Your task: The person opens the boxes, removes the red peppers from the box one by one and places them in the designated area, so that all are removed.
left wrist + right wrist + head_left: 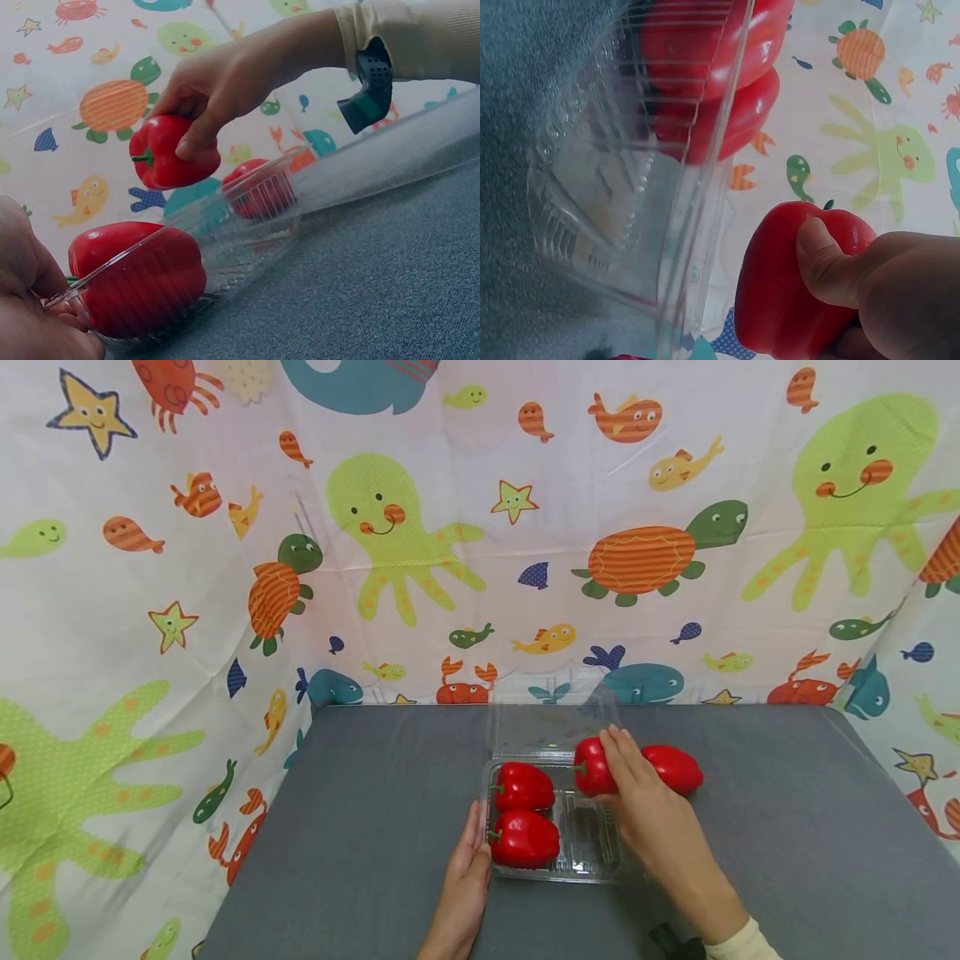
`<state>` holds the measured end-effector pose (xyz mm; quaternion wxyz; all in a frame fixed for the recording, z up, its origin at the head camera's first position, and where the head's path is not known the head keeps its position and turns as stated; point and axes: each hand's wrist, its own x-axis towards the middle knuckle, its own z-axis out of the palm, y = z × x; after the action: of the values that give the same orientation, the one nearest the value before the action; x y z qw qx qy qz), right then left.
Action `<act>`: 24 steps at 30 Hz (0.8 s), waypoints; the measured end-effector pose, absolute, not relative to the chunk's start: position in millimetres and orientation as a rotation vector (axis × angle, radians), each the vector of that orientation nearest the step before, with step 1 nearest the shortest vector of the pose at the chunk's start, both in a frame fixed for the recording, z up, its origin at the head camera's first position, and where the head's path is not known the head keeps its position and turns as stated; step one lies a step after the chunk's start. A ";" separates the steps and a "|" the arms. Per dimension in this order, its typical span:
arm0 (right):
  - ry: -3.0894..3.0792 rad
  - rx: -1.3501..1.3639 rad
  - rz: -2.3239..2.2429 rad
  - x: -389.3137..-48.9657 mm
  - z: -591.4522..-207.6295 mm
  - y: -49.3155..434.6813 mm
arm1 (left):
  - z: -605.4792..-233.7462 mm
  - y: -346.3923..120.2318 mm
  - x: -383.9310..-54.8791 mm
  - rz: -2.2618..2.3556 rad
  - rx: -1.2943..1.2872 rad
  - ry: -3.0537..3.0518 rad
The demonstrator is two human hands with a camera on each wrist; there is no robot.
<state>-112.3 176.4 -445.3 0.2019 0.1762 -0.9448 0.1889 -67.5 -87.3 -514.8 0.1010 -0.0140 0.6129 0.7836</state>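
Note:
My right hand (656, 814) grips a red bell pepper (592, 767) over the back right part of a clear plastic clamshell box (588, 868). In the left wrist view that held pepper (169, 154) hangs above the box rim, its green stem pointing left. Two more red peppers lie inside, one at the back left (525, 787) and one at the front left (525, 839). My left hand (467, 877) holds the box by its left edge, thumb and fingers pinching the rim in the left wrist view.
Another red pepper (673, 768) lies on the grey table (390, 810), right of the box. The clear lid (543, 731) stands opened at the back, near a curtain (450, 568) printed with sea animals. A dark band (367, 86) is on the right wrist.

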 end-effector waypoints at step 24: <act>-2.612 0.429 0.532 -119.3 -439.4 193.9 | -517.8 -89.6 -65.5 2.322 -0.031 1.815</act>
<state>-119.3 193.9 -439.4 0.2191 0.1549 -0.9440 0.1921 -65.5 -89.6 -517.8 0.0969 -0.0104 0.6130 0.7841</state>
